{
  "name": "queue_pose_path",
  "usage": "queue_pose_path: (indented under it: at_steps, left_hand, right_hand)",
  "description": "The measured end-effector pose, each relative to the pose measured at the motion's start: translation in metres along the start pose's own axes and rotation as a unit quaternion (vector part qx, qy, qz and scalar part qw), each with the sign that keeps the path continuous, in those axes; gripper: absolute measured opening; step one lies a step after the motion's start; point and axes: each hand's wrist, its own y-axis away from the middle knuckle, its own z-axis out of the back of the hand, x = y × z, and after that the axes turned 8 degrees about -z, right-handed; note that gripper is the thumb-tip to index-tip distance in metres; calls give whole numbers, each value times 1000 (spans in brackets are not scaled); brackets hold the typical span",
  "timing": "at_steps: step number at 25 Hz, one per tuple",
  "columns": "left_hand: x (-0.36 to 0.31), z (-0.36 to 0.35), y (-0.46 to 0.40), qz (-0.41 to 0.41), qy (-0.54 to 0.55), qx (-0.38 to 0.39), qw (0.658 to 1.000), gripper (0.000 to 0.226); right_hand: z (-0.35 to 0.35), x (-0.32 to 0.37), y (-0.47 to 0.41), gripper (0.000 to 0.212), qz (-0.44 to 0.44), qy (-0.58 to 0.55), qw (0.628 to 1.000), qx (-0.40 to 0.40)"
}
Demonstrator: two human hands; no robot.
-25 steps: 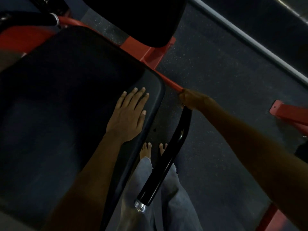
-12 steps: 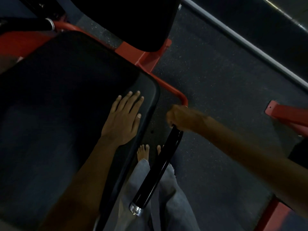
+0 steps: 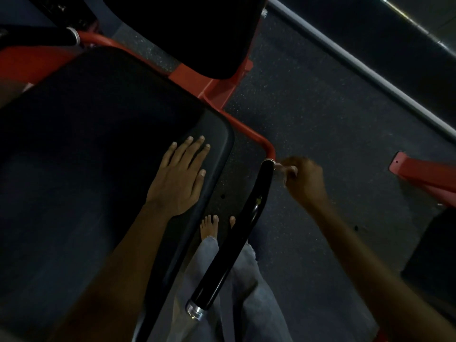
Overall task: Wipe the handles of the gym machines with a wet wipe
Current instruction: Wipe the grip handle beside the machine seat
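right hand [image 3: 304,180] pinches something pale, likely the wipe, at the black handle [image 3: 237,239] top, frame centre. left hand [image 3: 181,175] lies flat on the seat pad [image 3: 86,156]. we judge this handle mid-wipe; its length remains.

A dark speckled floor [image 3: 320,124] fills the right and centre of the frame. On it stands the red machine frame [image 3: 217,87], whose base plate sits at upper centre under a black pad. A second red bar [image 3: 424,172] lies on the floor at the right edge. A pale grey strip [image 3: 357,62] runs diagonally across the floor from top centre to the right edge. Two bare feet [image 3: 209,225] stand on the floor at lower centre, beneath grey trouser hems. The large black seat pad [image 3: 98,156] takes up the left half; the left hand [image 3: 180,176] rests flat on it near its right edge, fingers straight.
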Motion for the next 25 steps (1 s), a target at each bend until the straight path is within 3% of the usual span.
queue_pose_path:
  at_steps: [1,2,4,6,7,10,12,18,20,22,25]
  left_hand:
    - [0,0,0,-1,0,0,1000,56]
    - [0,0,0,-2,0,-1,1000,56]
    - [0,0,-2,-4,1,-5,1000,56]
    - [0,-1,-2,-4,-1,-1,1000,57]
    - [0,-1,-2,-3,-2,-1,1000,57]
    - [1,-3,-1,-3,-2,-1,1000,57]
    - [1,-4,-1,-3,-3,-6,1000,57]
    - [3,-8,-1,-9,10,-15,1000,57]
    - [1,-9,2,-9,18,-18,1000,57]
    - [-5,-6,10,20,54,-39,998,57]
    - [-22,14,32,106,127,-98,981,58]
  right_hand:
    - [-13,-11,-10,17,-129,-33,991,7]
    - [-26,-19,-18,16,-260,-110,959,33]
    - [-48,-25,-29,24,-434,-326,836,79]
    - [-60,-24,-30,25,-464,-490,728,121]
    - [-62,-22,-26,26,-449,-545,694,140]
    - [-65,-15,-7,31,-412,-656,607,178]
    - [-64,-14,7,30,-389,-676,588,214]
    - [-42,-22,39,45,-308,-548,698,342]
    - [-28,-27,49,40,-273,-445,781,343]
    - [-5,-21,54,32,-222,-322,883,262]
    - [28,13,53,21,-151,-262,945,124]
